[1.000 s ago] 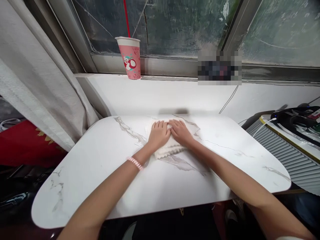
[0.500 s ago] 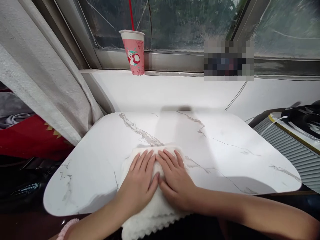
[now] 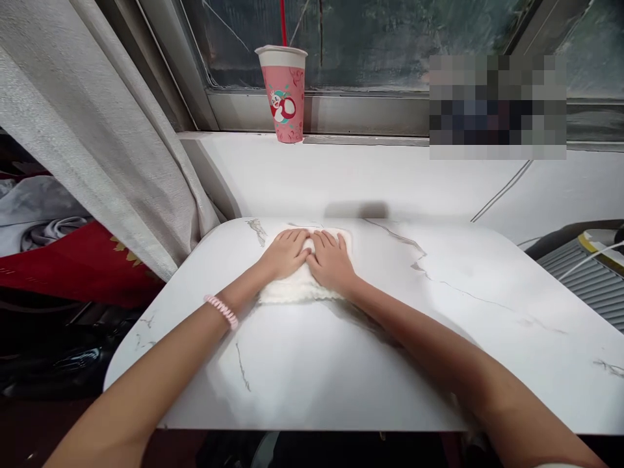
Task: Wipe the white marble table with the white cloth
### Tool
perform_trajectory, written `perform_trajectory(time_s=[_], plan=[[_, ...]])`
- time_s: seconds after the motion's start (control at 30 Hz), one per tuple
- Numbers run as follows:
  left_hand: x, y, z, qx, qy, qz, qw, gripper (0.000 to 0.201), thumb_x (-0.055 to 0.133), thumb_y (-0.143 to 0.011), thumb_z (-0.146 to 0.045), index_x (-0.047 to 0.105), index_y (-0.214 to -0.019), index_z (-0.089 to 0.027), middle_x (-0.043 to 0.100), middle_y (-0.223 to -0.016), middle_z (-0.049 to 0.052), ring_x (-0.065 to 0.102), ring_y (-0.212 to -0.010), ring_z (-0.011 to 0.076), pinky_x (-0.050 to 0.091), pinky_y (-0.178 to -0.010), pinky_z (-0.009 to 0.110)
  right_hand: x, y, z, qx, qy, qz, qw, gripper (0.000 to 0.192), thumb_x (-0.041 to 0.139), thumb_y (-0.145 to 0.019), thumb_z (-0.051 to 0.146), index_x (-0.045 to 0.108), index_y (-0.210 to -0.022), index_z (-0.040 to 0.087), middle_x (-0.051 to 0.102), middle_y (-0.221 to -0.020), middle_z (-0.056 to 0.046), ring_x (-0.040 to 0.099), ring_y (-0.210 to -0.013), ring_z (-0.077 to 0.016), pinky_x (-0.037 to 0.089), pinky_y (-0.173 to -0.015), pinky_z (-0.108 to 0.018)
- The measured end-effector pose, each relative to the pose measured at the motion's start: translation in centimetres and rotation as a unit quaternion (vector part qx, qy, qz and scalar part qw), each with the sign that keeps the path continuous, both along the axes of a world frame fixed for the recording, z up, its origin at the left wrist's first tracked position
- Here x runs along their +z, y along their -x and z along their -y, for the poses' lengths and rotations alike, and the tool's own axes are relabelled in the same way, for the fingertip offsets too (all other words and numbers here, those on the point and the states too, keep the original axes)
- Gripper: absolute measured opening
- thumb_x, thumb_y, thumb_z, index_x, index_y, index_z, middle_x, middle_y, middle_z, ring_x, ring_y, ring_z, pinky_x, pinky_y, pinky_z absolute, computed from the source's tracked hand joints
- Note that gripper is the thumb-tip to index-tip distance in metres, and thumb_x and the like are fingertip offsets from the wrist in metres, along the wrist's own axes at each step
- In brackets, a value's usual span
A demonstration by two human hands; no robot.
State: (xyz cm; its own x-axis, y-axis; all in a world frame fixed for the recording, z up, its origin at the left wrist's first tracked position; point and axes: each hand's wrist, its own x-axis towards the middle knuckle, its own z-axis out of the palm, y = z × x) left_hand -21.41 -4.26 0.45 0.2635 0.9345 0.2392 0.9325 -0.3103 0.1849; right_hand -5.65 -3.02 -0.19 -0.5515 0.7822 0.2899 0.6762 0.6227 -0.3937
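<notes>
Head view, taken from nearby, above and behind left hand [image 3: 285, 255] and right hand [image 3: 332, 261], angled forward and down

The cloth [image 3: 297, 290] (both hands [image 3: 286, 253] [image 3: 332, 261] too) has slid back to the table's [image 3: 312, 374] far side.

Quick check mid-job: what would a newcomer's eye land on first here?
Likely the pink paper cup with its red straw, standing upright at the window. Next, the left hand and right hand flat on a white cloth near the far edge of the marble-patterned table, a pink coil band on the left wrist. At far left, red fabric shows beside the pale curtain.
</notes>
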Motion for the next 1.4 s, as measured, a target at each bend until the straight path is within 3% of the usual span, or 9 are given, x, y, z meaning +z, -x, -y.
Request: perform_trajectory(time_s=[0.13, 0.3, 0.57, 0.67, 0.77, 1.03, 1.17, 1.27, 1.4], plan=[[0.2, 1.0, -3.5, 0.027, -0.010, 0.027, 0.999, 0.032, 0.038, -0.093, -0.029, 0.052, -0.120, -0.019, 0.061, -0.129, 0.010, 0.051, -0.124, 0.0255, 0.036, -0.110, 0.044, 0.1, 1.4, -4.1, 0.010, -0.002, -0.016, 1.000, 0.046, 0.037, -0.093, 0.020, 0.047, -0.137, 0.011, 0.049, -0.146, -0.014, 0.035, -0.140, -0.0267, 0.013, -0.119, -0.053], [0.5, 3.2, -5.4, 0.048, -0.018, 0.027, 0.998, 0.034, 0.037, -0.094, -0.030, 0.054, -0.122, -0.019, 0.062, -0.128, 0.009, 0.053, -0.122, 0.0260, 0.037, -0.108, 0.043, 0.0, 3.9, -7.1, 0.031, -0.028, -0.039, 0.998, 0.038, 0.039, -0.092, 0.019, 0.053, -0.128, 0.015, 0.058, -0.136, -0.013, 0.044, -0.132, -0.0250, 0.017, -0.118, -0.051], [0.5, 9.5, -4.0, 0.067, -0.015, 0.014, 0.998, 0.038, 0.036, -0.093, -0.033, 0.054, -0.125, -0.021, 0.061, -0.131, 0.009, 0.051, -0.125, 0.0241, 0.037, -0.110, 0.041, -0.5, 10.2, -5.9, 0.035, -0.066, -0.035, 0.997, 0.035, 0.039, -0.095, 0.022, 0.054, -0.126, 0.012, 0.059, -0.134, -0.016, 0.045, -0.131, -0.0279, 0.019, -0.117, -0.053], [0.4, 10.7, -1.5, 0.089, -0.018, 0.005, 0.996, 0.040, 0.034, -0.093, -0.034, 0.053, -0.125, -0.020, 0.059, -0.133, 0.010, 0.051, -0.126, 0.0245, 0.036, -0.111, 0.042, -0.5, 11.4, -4.1, 0.058, -0.076, -0.033, 0.995, 0.039, 0.039, -0.096, 0.023, 0.052, -0.130, 0.009, 0.054, -0.140, -0.017, 0.042, -0.134, -0.0287, 0.017, -0.118, -0.053], [0.3, 10.3, 2.3, 0.113, -0.026, -0.012, 0.993, 0.043, 0.031, -0.094, -0.035, 0.052, -0.126, -0.016, 0.058, -0.134, 0.014, 0.050, -0.126, 0.0269, 0.036, -0.110, 0.046, -0.4, 11.1, -1.2, 0.103, -0.063, -0.023, 0.992, 0.042, 0.039, -0.096, 0.023, 0.050, -0.133, 0.007, 0.051, -0.144, -0.017, 0.039, -0.137, -0.0285, 0.016, -0.119, -0.053], [0.1, 5.5, 17.5, 0.123, -0.039, -0.019, 0.991, 0.045, 0.029, -0.096, -0.036, 0.049, -0.133, -0.020, 0.055, -0.139, 0.012, 0.048, -0.132, 0.0292, 0.037, -0.112, 0.052, 0.1, 5.4, 12.3, 0.172, -0.021, -0.039, 0.984, 0.055, 0.037, -0.096, 0.029, 0.044, -0.143, 0.000, 0.043, -0.149, -0.023, 0.033, -0.142, -0.0349, 0.012, -0.121, -0.059], [-0.1, 5.1, 23.6, 0.109, -0.068, -0.030, 0.991, 0.049, 0.036, -0.096, -0.034, 0.038, -0.144, -0.027, 0.056, -0.140, 0.009, 0.049, -0.132, 0.0289, 0.039, -0.111, 0.053, 0.7, 4.3, 17.5, 0.242, 0.001, -0.043, 0.969, 0.060, 0.037, -0.096, 0.031, 0.037, -0.147, -0.001, 0.037, -0.153, -0.023, 0.024, -0.147, -0.0341, 0.007, -0.123, -0.060], [-0.2, 7.1, 25.5, 0.097, -0.076, -0.034, 0.992, 0.053, 0.038, -0.095, -0.033, 0.033, -0.147, -0.028, 0.054, -0.143, 0.008, 0.049, -0.132, 0.0287, 0.041, -0.110, 0.051, 1.0, 5.8, 19.0, 0.256, 0.021, -0.039, 0.966, 0.062, 0.039, -0.095, 0.031, 0.035, -0.148, -0.002, 0.034, -0.154, -0.024, 0.021, -0.148, -0.0339, 0.006, -0.122, -0.063], [-0.1, 11.2, 24.8, 0.110, -0.044, -0.025, 0.993, 0.050, 0.037, -0.094, -0.037, 0.037, -0.144, -0.027, 0.054, -0.142, 0.008, 0.050, -0.130, 0.0287, 0.041, -0.109, 0.048, 1.1, 9.4, 18.5, 0.255, 0.021, -0.031, 0.966, 0.062, 0.039, -0.095, 0.032, 0.034, -0.148, -0.002, 0.032, -0.155, -0.025, 0.021, -0.148, -0.0338, 0.008, -0.120, -0.065]])
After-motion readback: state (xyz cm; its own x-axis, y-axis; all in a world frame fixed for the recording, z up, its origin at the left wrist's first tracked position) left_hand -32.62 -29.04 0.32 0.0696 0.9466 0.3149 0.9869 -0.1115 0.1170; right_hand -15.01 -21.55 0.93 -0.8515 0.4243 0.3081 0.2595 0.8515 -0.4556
